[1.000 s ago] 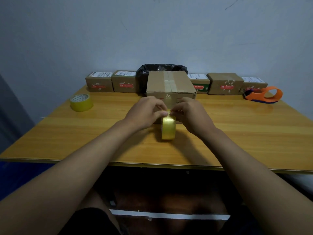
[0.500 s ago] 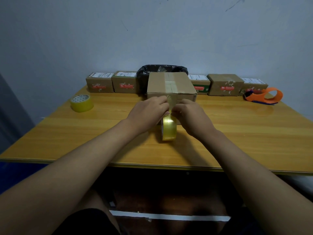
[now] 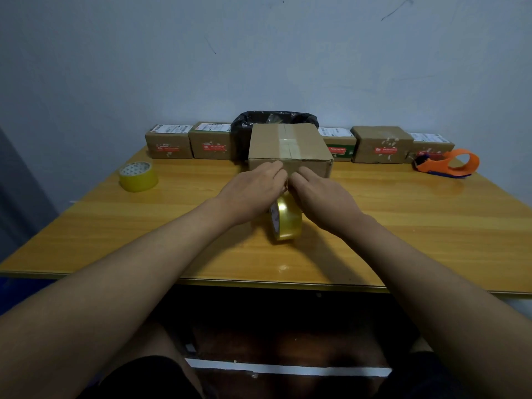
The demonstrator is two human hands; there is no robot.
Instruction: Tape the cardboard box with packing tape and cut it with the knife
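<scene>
A brown cardboard box [image 3: 290,145] stands at the middle of the wooden table [image 3: 403,226], with a strip of tape along its top seam. A roll of clear yellowish packing tape [image 3: 286,218] stands on edge just in front of it. My left hand [image 3: 253,191] and my right hand [image 3: 319,194] meet above the roll, fingertips together against the box's front face, pinching the tape's free end. The tape end itself is hidden by my fingers. No knife is visible.
A second yellow tape roll [image 3: 138,176] lies flat at the left. An orange tape dispenser [image 3: 449,164] rests at the far right. Several small labelled boxes [image 3: 380,144] and a black bin bag [image 3: 275,120] line the back edge by the wall.
Both hands have moved forward from above the roll to the box's front face. The roll has tilted and stayed close under them.
</scene>
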